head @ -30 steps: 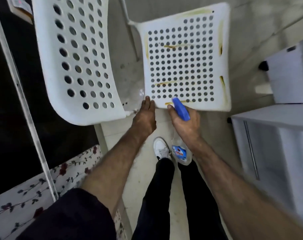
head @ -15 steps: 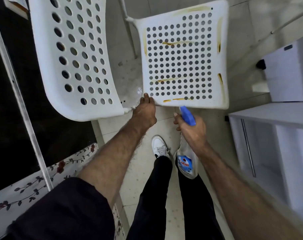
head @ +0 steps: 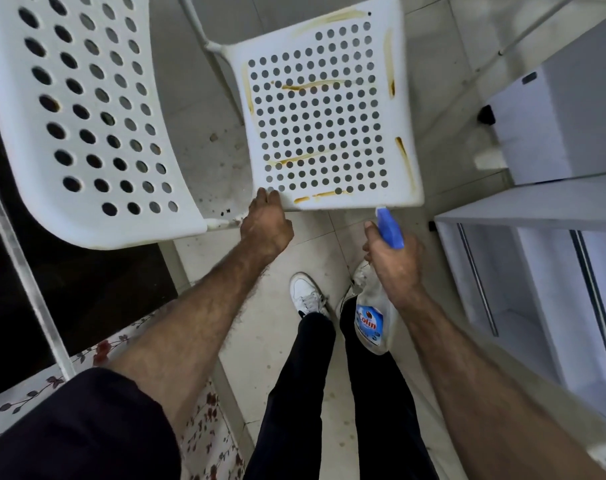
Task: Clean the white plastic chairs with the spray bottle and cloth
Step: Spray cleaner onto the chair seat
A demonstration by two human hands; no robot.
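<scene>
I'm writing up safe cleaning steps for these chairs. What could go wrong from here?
1. The spray bottle's blue nozzle sits at the seat's near edge; spray may pass through the holes onto the floor tiles, perhaps making them slippery by the white shoes.
2. The left hand touches the seat's near corner, so mist may wet it.
3. No cloth is in view; sprayed brown streaks could run.

Floor (head: 280, 358): pale tiles w/ grout lines, dirt specks, grimy btwn the seats. Left: dark panel (head: 86, 296) behind metal pole (head: 20, 268); floral-print cloth (head: 204, 420) below. Right: white cabinet unit (head: 537, 271), open compartments, metal rails. Lighting dim, cool.
</scene>
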